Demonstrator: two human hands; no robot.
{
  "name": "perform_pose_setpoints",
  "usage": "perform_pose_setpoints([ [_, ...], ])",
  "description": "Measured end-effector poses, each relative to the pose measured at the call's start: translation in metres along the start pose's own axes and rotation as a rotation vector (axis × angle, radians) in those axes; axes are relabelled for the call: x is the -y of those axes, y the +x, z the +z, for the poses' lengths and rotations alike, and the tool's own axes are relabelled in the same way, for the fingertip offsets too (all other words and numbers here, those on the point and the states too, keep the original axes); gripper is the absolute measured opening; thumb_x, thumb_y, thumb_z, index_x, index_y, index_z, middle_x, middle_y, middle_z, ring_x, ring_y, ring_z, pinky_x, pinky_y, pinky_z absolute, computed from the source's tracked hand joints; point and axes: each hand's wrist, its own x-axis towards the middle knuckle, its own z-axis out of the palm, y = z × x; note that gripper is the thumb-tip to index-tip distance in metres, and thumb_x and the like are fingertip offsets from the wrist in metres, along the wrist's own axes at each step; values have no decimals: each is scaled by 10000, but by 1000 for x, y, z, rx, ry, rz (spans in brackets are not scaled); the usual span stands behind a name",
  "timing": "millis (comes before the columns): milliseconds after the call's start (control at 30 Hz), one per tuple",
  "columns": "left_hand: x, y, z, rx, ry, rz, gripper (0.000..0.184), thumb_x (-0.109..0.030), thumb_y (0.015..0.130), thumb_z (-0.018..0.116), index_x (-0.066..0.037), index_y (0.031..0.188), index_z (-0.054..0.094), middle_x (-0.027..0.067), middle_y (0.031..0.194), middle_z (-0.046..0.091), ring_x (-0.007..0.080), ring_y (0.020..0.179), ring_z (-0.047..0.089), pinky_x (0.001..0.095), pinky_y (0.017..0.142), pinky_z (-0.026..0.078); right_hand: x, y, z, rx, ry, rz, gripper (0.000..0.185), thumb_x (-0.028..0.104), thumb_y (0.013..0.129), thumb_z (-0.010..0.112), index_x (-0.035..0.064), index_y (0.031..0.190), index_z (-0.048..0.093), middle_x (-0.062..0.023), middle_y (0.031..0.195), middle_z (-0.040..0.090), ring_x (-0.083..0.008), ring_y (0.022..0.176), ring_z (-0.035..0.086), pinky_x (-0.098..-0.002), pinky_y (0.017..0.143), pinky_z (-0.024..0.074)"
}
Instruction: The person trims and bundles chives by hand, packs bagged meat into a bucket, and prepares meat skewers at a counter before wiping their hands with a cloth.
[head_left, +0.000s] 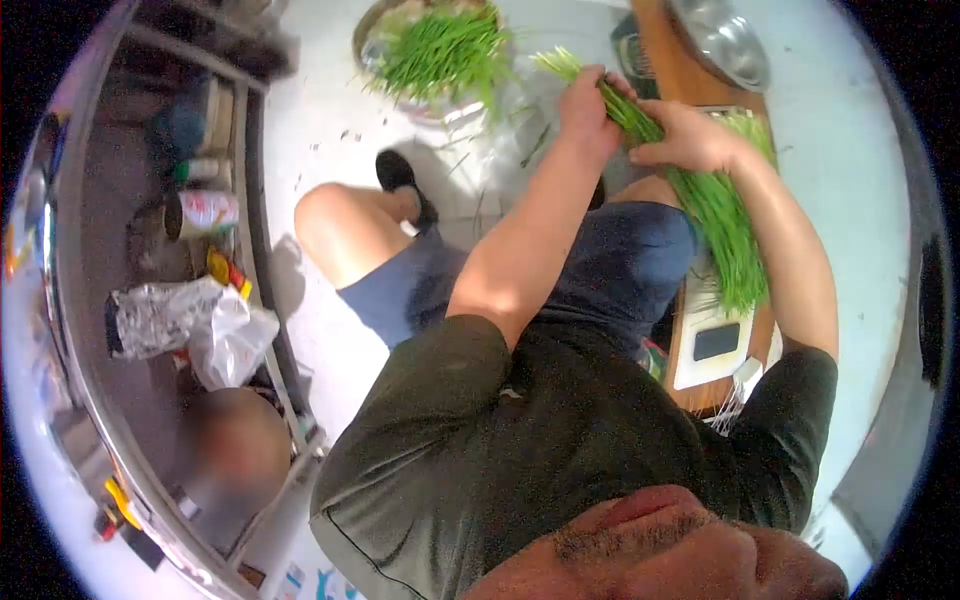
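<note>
My left hand [590, 112] is closed around a bunch of long green chives [630, 116], close to its pale stem ends, which point up and left. Farther along the same bunch, my right hand [685, 136] curls over it with thumb and fingers. More chives [725, 235] lie below my right hand over the wooden bench; whether they are part of the held bunch is hard to tell. At the top, a round basin [362, 38] holds a heap of loose chives [440, 50].
A metal bowl [722, 42] sits at the far end of the wooden bench [655, 25]. Nearer lies a white board [690, 370] with a dark flat rectangular object [716, 342]. Shelving [245, 130] on the left holds a can [205, 214] and plastic bags [230, 340]. Scraps dot the floor.
</note>
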Motion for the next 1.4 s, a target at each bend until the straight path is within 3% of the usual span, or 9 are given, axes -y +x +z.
perform_pose_setpoints([
  [267,-28,7,-240,-617,-36,-226,175,-208,871,493,-47,802,504,116,689,541,273,620,537,432,580,471,-14,125,163,711,738,442,593,330,770,681,54,1260,493,-91,818,645,-187,583,598,-328,535,513],
  [400,-21,0,-313,-798,-27,-363,183,-238,874,500,-65,819,526,115,712,560,271,611,539,439,577,466,-27,160,236,805,839,584,392,231,818,642,36,1146,551,-44,813,584,-134,629,571,-264,509,471],
  [633,-8,-2,-403,-784,308,-594,319,-321,843,547,-50,1001,607,116,903,630,314,807,591,449,682,491,-72,185,317,917,1115,867,342,298,807,678,50,1031,603,-46,802,614,-154,611,586,-280,492,482],
  [767,-7,9,-428,-914,125,-615,355,-338,862,531,-52,1058,605,106,933,633,318,891,591,434,739,502,-79,202,331,995,1079,949,356,323,790,702,53,1001,607,-46,808,615,-158,612,584,-289,492,494],
  [1000,22,-10,-492,-751,-12,-415,299,-339,853,547,-69,966,607,101,882,628,280,810,607,413,722,513,-85,195,346,887,960,452,374,284,773,700,32,1025,584,-58,795,588,-188,646,580,-332,501,511],
  [1033,11,-4,-470,-824,-310,-510,274,-325,850,554,-72,939,604,100,866,627,269,778,610,405,707,517,-84,197,345,876,887,334,378,266,771,695,24,1036,577,-61,798,584,-190,657,581,-341,509,511],
  [1133,2,-1,-449,-926,-187,-508,214,-281,846,551,-68,847,571,102,774,604,243,665,594,396,632,514,-77,200,341,773,530,56,412,224,773,665,4,1099,539,-86,816,583,-213,702,591,-364,580,511],
  [1300,-25,-10,-400,-872,-81,-277,185,-215,870,524,-44,798,531,104,673,550,243,600,554,387,557,483,-57,179,345,594,597,183,544,250,803,588,29,1277,436,-166,866,618,-293,777,618,-371,726,495],
  [1400,-40,-12,-369,-855,-83,-83,182,-204,873,518,-40,792,515,95,657,527,235,593,527,376,556,469,-73,181,368,627,238,-34,598,270,817,555,50,1341,369,-172,926,637,-288,820,621,-388,719,491],
])
